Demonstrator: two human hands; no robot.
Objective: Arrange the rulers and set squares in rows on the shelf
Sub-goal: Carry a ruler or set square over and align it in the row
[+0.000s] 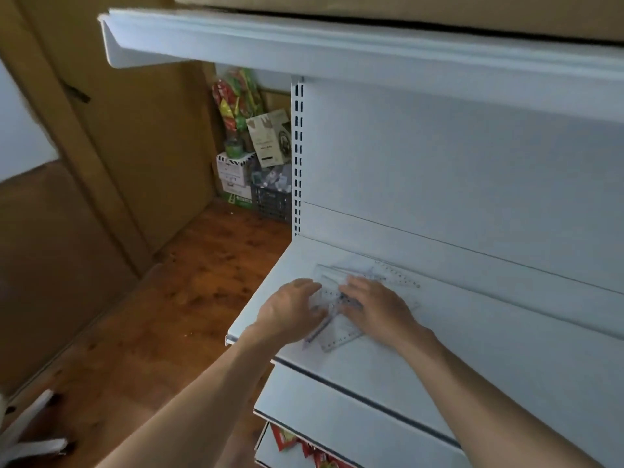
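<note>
Clear plastic rulers and set squares (pixel 341 335) lie in a loose, crossed pile near the left end of the white shelf (pixel 472 352). Your right hand (pixel 378 307) lies flat on them, fingers straight. Your left hand (pixel 292 309) touches the pile's left edge, fingers bent, grip unclear. An upper shelf (pixel 304 45) overhangs. Far left, a dark crate (pixel 271 202) and boxes (pixel 233 173) stand on the wooden floor (pixel 189 298) by tall cardboard (pixel 145 146).

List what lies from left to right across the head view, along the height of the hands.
Wooden floor → shelf edge → left hand → right hand. The clear rulers lie under both hands, so left out.
</note>
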